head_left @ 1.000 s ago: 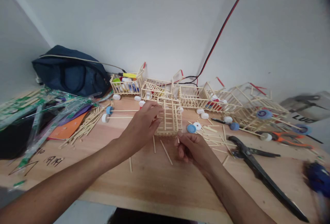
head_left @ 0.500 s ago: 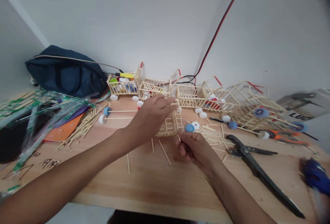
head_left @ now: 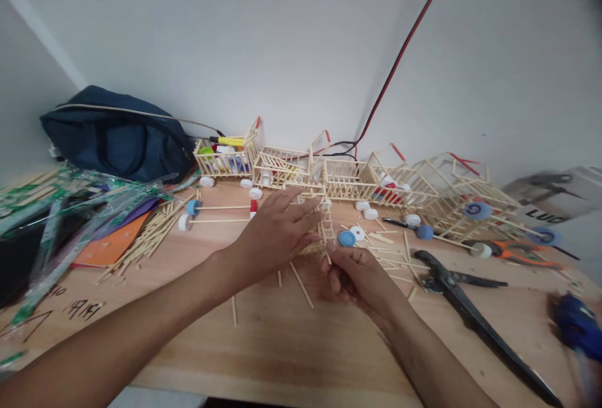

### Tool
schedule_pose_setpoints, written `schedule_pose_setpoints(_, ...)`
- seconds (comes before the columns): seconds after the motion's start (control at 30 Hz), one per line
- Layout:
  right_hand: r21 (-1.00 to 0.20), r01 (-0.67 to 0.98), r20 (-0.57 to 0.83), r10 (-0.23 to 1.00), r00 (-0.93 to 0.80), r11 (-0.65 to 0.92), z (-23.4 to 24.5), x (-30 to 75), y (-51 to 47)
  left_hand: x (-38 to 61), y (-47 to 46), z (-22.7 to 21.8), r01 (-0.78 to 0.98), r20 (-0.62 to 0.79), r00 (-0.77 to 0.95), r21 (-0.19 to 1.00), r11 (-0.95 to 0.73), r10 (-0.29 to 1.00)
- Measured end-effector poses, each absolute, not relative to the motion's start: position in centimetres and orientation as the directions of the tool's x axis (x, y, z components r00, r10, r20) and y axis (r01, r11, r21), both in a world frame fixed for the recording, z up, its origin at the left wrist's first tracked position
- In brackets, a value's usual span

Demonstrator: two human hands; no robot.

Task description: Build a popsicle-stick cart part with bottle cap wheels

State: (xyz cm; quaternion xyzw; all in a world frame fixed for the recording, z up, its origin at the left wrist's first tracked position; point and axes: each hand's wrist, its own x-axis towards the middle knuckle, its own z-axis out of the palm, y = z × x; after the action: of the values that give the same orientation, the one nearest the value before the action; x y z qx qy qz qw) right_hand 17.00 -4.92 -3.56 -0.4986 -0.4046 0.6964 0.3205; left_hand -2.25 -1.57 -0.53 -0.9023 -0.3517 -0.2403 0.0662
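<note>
My left hand [head_left: 277,229] lies over a small stick frame [head_left: 324,229] on the wooden table [head_left: 291,339], fingers stretched across its rungs. Just below the frame, my right hand [head_left: 355,273] is curled with thumb and fingertips pinched at a thin stick [head_left: 328,256] by the frame's lower corner. A blue bottle cap [head_left: 347,238] and a white cap [head_left: 359,232] lie just right of the frame. Loose sticks [head_left: 301,282] lie under and between my hands.
Several stick-built carts [head_left: 350,176] line the wall. A dark blue bag [head_left: 113,138] sits back left, with plastic packets [head_left: 51,207] and a stick pile [head_left: 145,239]. Black pliers [head_left: 470,314] and orange cutters [head_left: 517,251] lie right; a blue tool [head_left: 578,326] sits far right.
My left hand has slid right and flattened over the stick frame, covering most of it. My right hand stays pinched at the frame's lower corner.
</note>
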Motion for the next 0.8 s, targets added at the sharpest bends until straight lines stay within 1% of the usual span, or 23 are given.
schedule_pose_setpoints(0.17, -0.897, -0.005, -0.417, 0.847, -0.331, -0.443, -3.50, 17.48, -4.98, -2.18, -1.61, -0.67, 0.675, 0.490, 0.635, 0.022, -0.737, 0.597)
schedule_pose_setpoints(0.4, -0.910, 0.027, -0.396, 0.847, -0.355, -0.415, -3.56, 17.47, -4.91, -2.11, -1.75, -0.70, 0.680, 0.505, 0.621, 0.034, -0.733, 0.599)
schedule_pose_setpoints(0.67, -0.936, 0.040, -0.342, 0.877, -0.337, -0.350, -4.21, 17.65, -4.84, -1.96, -1.77, -1.31, 0.695, 0.521, 0.607, 0.019, -0.719, 0.600)
schedule_pose_setpoints(0.8, -0.936, 0.041, -0.341, 0.876, -0.341, -0.349, -4.19, 17.67, -4.89, -1.92, -1.75, -1.55, 0.695, 0.541, 0.598, 0.016, -0.719, 0.591)
